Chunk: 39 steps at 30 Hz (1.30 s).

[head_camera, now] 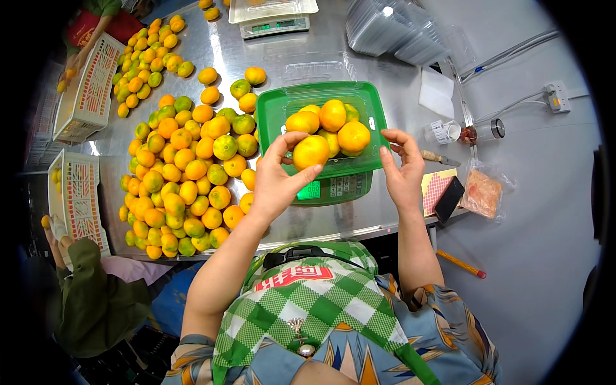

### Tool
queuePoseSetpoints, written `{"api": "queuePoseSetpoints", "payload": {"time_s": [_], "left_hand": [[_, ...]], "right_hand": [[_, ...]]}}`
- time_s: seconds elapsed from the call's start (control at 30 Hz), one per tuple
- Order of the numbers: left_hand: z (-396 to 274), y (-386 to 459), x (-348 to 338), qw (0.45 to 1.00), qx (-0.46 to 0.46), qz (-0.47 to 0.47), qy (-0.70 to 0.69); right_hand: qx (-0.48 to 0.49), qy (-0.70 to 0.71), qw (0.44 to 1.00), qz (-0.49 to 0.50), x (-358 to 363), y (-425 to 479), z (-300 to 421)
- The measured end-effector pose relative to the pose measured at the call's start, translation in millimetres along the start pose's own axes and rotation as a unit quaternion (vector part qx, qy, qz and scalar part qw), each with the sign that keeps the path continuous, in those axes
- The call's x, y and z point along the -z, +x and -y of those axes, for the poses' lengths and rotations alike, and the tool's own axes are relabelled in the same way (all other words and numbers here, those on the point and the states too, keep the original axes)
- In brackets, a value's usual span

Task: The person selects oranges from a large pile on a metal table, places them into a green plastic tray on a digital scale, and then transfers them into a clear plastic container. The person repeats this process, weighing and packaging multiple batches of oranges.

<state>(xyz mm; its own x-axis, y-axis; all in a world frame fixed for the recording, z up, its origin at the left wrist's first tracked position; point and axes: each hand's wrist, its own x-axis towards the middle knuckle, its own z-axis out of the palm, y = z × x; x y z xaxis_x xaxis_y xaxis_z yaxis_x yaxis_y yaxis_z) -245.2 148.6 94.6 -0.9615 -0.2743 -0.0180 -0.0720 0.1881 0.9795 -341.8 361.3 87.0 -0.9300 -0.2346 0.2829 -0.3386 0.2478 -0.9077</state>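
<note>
My left hand (284, 175) holds a yellow-orange mandarin (311, 153) between thumb and fingers, over the front left of a green scale tray (269, 103). In the tray sits a clear plastic clamshell box with several mandarins (353, 137) in it. My right hand (403, 168) is at the tray's right rim, thumb and fingers apart, with nothing in it; whether it touches the rim I cannot tell. Below the tray shows the green scale's keypad and lit display (309, 190). A large heap of orange and green mandarins (185, 159) lies left of the scale.
Stacked clear plastic boxes (385, 29) and a second scale (274, 26) stand at the back of the steel table. Right lie a knife (439, 157), a black phone (449, 198) and a bagged item (482, 192). Co-workers handle mandarins beside white crates (91, 91) at left.
</note>
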Motion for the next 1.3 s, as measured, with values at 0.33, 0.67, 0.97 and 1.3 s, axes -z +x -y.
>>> {"api": "queuePoseSetpoints", "payload": {"time_s": [0.33, 0.67, 0.97, 1.3], "left_hand": [[16, 5, -22, 0.941, -0.197, -0.074, 0.265], [57, 11, 66, 0.908, -0.108, -0.24, 0.325], [128, 8, 104, 0.85, -0.01, -0.166, 0.501], [149, -1, 100, 0.851, -0.012, -0.124, 0.51]], "right_hand": [[-0.007, -0.002, 1.0, 0.005, 0, 0, 0], [-0.003, -0.003, 1.0, 0.0, 10, -2, -3], [0.005, 0.004, 1.0, 0.013, 5, 2, 2], [0.001, -0.005, 1.0, 0.017, 6, 4, 5]]}}
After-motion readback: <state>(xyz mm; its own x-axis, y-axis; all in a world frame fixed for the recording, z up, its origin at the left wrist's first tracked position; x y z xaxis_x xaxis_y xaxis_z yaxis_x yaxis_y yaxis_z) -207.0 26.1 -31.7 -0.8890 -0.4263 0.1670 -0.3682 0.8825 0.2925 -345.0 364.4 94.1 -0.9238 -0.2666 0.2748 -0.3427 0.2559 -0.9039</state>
